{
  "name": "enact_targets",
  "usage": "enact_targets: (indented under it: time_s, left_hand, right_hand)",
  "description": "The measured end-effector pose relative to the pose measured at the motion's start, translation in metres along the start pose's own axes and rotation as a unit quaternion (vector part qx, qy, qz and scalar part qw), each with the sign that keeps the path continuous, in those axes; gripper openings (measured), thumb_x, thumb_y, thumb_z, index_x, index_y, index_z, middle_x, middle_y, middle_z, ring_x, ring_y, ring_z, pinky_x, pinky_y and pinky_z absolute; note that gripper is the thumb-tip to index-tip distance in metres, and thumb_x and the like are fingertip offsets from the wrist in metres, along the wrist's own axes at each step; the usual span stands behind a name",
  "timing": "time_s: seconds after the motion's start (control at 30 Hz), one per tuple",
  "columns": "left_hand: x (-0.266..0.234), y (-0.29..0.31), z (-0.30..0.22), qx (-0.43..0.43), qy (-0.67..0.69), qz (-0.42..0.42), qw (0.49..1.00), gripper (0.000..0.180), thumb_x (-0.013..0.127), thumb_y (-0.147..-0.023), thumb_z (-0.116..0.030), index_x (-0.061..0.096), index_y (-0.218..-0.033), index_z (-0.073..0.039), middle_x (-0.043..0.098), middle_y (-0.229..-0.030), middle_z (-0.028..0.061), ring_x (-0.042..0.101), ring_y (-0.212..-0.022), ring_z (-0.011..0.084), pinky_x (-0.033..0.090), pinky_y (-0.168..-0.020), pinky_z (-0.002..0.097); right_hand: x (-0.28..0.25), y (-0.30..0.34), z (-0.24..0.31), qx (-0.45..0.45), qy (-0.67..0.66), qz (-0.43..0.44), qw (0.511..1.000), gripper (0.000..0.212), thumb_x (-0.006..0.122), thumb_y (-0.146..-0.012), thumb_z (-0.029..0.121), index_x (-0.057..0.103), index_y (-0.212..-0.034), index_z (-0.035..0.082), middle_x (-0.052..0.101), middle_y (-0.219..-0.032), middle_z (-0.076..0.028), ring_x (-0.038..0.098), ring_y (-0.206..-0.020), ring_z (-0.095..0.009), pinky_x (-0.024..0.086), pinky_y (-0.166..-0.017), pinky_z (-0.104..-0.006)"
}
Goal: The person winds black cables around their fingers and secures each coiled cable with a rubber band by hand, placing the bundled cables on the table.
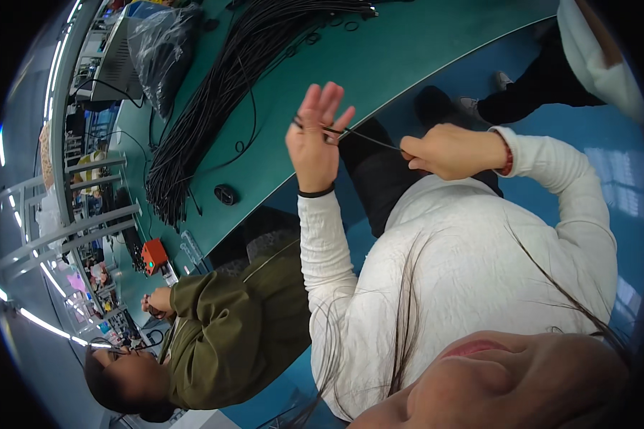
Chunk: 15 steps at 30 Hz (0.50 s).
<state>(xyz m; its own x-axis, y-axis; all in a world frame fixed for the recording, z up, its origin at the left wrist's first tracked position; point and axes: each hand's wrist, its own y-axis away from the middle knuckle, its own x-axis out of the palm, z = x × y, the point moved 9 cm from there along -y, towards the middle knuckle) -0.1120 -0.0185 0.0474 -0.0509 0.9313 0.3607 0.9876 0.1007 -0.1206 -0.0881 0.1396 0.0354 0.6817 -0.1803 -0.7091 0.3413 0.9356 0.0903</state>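
Beside green tabletop (379, 57), splayed left hand (315, 137) wears looped cable (371, 139) that right hand (447, 151) pinches.

Top: the person is wearing a white top (472, 264) whose fabric is showing a fine crinkled texture and soft folds.
Left sleeve: the long white left sleeve (325, 239) is bunching into creases along the forearm.
Left wrist: a thin black band (316, 193) is circling it just beyond the cuff.
Left hand (311, 143): is showing bare.
Right sleeve: the matching right sleeve (547, 159) is wrinkling near the elbow.
Right wrist: a dark red bracelet (507, 156) is peeking out at the cuff.
Right hand (452, 151): is showing bare.
Hair: long dark strands (408, 307) are hanging loose over the top.
Legwear: dark trousers (368, 189) are showing below the hem.
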Motion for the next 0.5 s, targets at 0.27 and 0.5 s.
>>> enact_targets:
  time_s: [0.27, 0.5]
  left_hand:
    - [0.076, 0.06, 0.033, -0.2, -0.028, 0.258, 0.945, 0.065, 0.032, -0.1, -0.042, 0.026, -0.14, 0.009, 0.052, -0.124, 0.0307, 0.068, -0.082, 0.0283, 0.055, -0.063, 0.0269]
    - [0.028, 0.029, 0.001, -0.048, 0.242, 0.149, 0.958, 0.069, 0.027, -0.099, -0.048, 0.031, -0.136, 0.011, 0.048, -0.13, 0.0289, 0.067, -0.078, 0.022, 0.053, -0.058, 0.0215]
  right_hand:
    - [-0.091, -0.038, 0.017, -0.213, 0.02, -0.175, 0.961, 0.021, 0.063, -0.083, 0.021, 0.063, -0.076, 0.001, 0.057, -0.058, -0.007, 0.055, -0.052, -0.019, 0.041, -0.05, -0.0314]
    - [0.004, -0.044, -0.051, 0.011, -0.41, -0.04, 0.911, 0.027, 0.048, -0.095, 0.024, 0.06, -0.083, 0.004, 0.045, -0.059, 0.001, 0.04, -0.053, -0.006, 0.033, -0.049, -0.0238]
